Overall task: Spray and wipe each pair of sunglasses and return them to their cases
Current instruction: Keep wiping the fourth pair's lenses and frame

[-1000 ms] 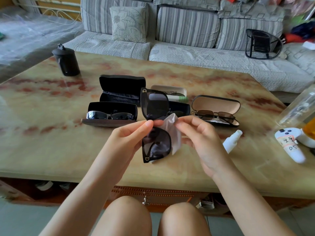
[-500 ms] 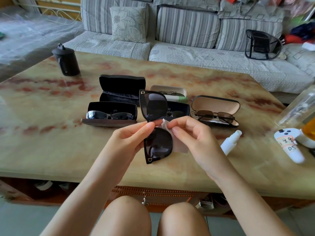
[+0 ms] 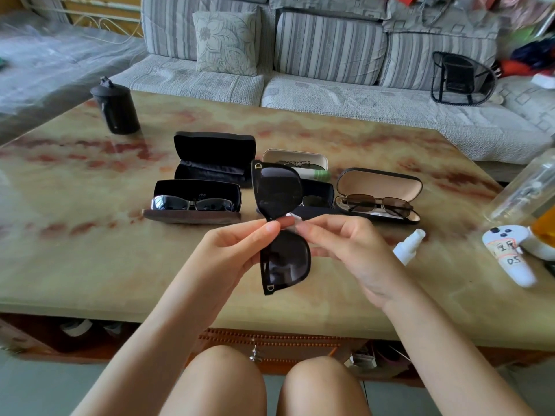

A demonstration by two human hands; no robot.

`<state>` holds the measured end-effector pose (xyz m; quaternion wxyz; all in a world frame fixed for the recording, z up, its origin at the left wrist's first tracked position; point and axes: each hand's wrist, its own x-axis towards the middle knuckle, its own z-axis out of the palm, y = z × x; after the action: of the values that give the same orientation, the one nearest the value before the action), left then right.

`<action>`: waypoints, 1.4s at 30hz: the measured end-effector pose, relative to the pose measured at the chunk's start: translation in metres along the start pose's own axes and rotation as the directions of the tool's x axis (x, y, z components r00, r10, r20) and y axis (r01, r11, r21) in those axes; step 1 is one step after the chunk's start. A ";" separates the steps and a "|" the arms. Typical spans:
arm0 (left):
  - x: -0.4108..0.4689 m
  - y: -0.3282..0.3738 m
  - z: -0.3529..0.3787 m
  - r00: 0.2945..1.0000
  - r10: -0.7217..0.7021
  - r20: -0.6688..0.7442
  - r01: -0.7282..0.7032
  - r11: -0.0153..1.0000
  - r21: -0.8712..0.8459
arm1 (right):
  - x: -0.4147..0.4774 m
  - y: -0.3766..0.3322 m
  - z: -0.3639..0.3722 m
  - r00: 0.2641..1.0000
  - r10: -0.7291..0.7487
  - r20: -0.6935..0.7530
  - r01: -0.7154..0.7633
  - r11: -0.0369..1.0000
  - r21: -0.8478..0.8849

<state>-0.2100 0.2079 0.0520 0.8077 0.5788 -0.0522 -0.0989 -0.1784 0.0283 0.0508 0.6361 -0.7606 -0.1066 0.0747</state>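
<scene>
**Sunglasses (image 3: 277,190) pinched above a veined table (image 3: 75,265)**

The black-framed pair stands on end in the air over the near half of the table, one lens above the other. The left hand (image 3: 237,250) has its grip closed on the bridge, thumb and forefinger pinching it. The right hand (image 3: 351,247) closes its grip on a small white cloth (image 3: 289,219) at the same spot, so the fingertips of both hands almost meet.

The tabletop is glossy, yellow-green stone with reddish streaks. Behind the hands lie several open cases:
- An empty black case (image 3: 214,159) sits at the back left.
- A dark case (image 3: 195,202) in front of it holds a silver-framed pair (image 3: 192,204).
- A white case (image 3: 295,159) lies partly hidden behind the upper lens.
- A tan-lined case (image 3: 378,183) to the right holds a brown-lensed pair (image 3: 377,204).

A white spray bottle (image 3: 408,246) lies on its side just beside the right hand. Farther right is a white controller (image 3: 507,259) with a handwritten label, and a clear bottle (image 3: 522,187) stands at the edge. A black lidded canister (image 3: 115,108) stands at the far left corner.

Beyond the table runs a grey striped sofa (image 3: 330,85) with a floral cushion (image 3: 226,43) and a black mesh back support (image 3: 462,76). Bare knees show below the table's front edge.
</scene>
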 end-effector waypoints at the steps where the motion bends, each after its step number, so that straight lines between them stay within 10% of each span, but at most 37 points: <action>1: 0.000 0.000 0.000 1.000 0.003 0.001 -0.003 1.000 0.011 | 0.001 0.000 0.000 1.000 0.000 0.000 0.000 1.000 0.005; 12: 0.001 0.002 -0.010 0.998 -0.017 -0.062 0.018 0.999 0.029 | 0.004 0.004 -0.011 0.985 0.107 -0.137 -0.096 0.992 0.084; 17: 0.001 0.001 -0.007 0.998 -0.013 -0.067 0.013 1.000 0.011 | -0.003 0.009 -0.014 0.984 0.108 0.144 -0.117 0.991 0.057; 24: 0.000 -0.001 -0.011 0.995 -0.021 -0.096 0.025 0.999 0.044 | -0.006 0.007 -0.021 0.990 0.086 -0.108 -0.066 0.981 0.181; 29: 0.002 -0.005 -0.011 0.993 -0.007 -0.118 0.024 0.989 0.144 | -0.002 -0.001 -0.020 0.985 0.007 -0.170 -0.039 0.982 -0.186; 32: 0.002 -0.005 -0.011 0.994 -0.016 -0.104 0.033 0.986 0.165 | 0.003 -0.003 -0.022 0.985 -0.026 -0.168 -0.083 0.788 -0.610; 42: 0.000 -0.004 -0.007 0.996 -0.049 -0.068 0.055 0.995 0.086 | 0.011 -0.020 -0.022 0.995 0.083 -0.058 -0.100 0.701 -0.706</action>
<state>-0.2086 0.2131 0.0464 0.7800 0.6178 -0.0146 -0.0984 -0.1635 0.0135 0.0745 0.2927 -0.9513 -0.0824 0.0511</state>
